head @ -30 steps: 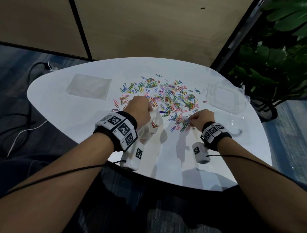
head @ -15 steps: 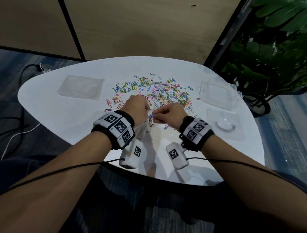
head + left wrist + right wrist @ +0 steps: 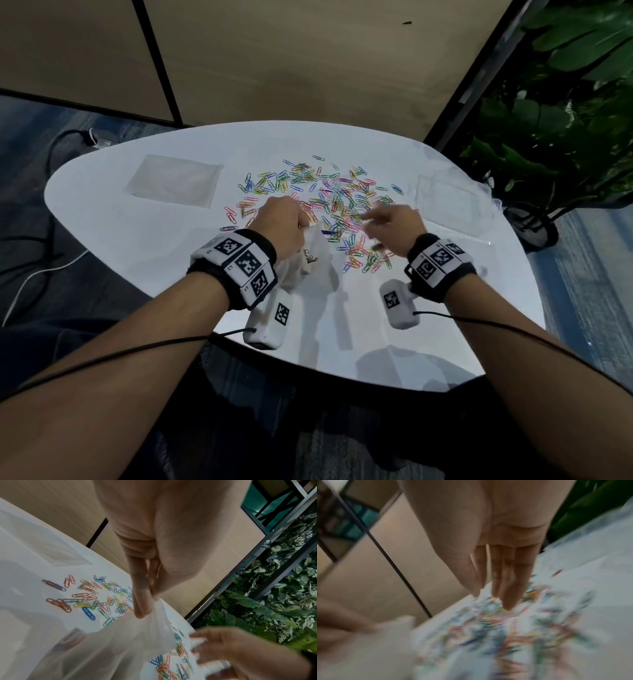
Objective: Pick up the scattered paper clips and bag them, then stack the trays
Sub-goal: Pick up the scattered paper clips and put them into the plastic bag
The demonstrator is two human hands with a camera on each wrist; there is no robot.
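Observation:
Coloured paper clips (image 3: 337,205) lie scattered over the middle of the white table (image 3: 137,246). My left hand (image 3: 286,224) pinches the rim of a clear plastic bag (image 3: 308,263) between thumb and fingers; the pinch shows in the left wrist view (image 3: 150,595), where the bag (image 3: 120,642) hangs below it. A few clips sit inside the bag. My right hand (image 3: 394,226) hovers over the near part of the pile with fingers straight and nothing in them; it is blurred in the right wrist view (image 3: 501,582). Two clear trays (image 3: 448,202) rest at the right.
A flat clear bag (image 3: 174,180) lies at the table's far left. A potted plant (image 3: 565,137) stands beside the right edge. Cables (image 3: 37,274) run on the floor at the left. A wood-panelled wall is behind the table.
My right hand carried clips from the pile to the bag's mouth, let them go, and has swung back right over the pile. The left hand kept hold of the bag.

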